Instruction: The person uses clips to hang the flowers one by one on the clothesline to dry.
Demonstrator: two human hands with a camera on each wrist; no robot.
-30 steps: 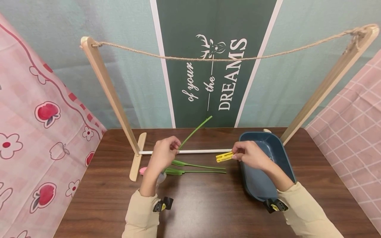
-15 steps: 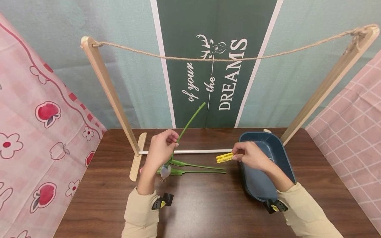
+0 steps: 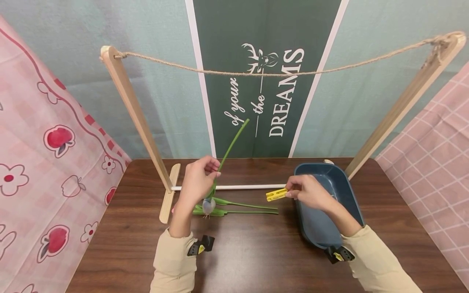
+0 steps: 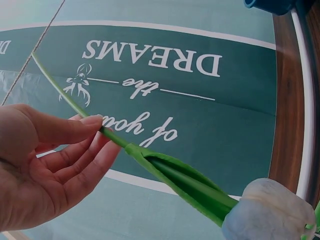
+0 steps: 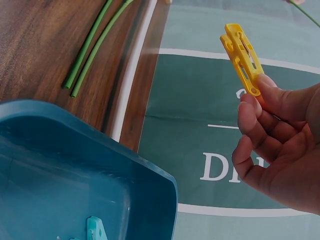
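My left hand [image 3: 199, 179] [image 4: 55, 165] pinches the green stem of an artificial tulip [image 3: 229, 148] [image 4: 165, 170]. The stem points up and back, and the pale bud [image 3: 208, 206] [image 4: 270, 212] hangs downward above the table. My right hand [image 3: 307, 191] [image 5: 280, 140] pinches a yellow clothespin [image 3: 276, 194] [image 5: 242, 57] by one end, just left of the blue tub [image 3: 331, 203]. Two more green-stemmed flowers [image 3: 249, 207] [image 5: 92, 47] lie on the table between my hands. Above, a jute rope [image 3: 271, 73] spans two wooden posts.
The rack's wooden posts [image 3: 132, 110] [image 3: 403, 106] lean outward, joined by a white bar [image 3: 249, 186] low over the brown table [image 3: 256, 252]. The blue tub [image 5: 75, 170] holds a pale teal clip [image 5: 95, 230]. Pink patterned cloths hang at both sides.
My left hand has lifted the tulip off the table and tipped its stem more upright, so the bud now hangs free. My right hand with the clothespin has stayed still.
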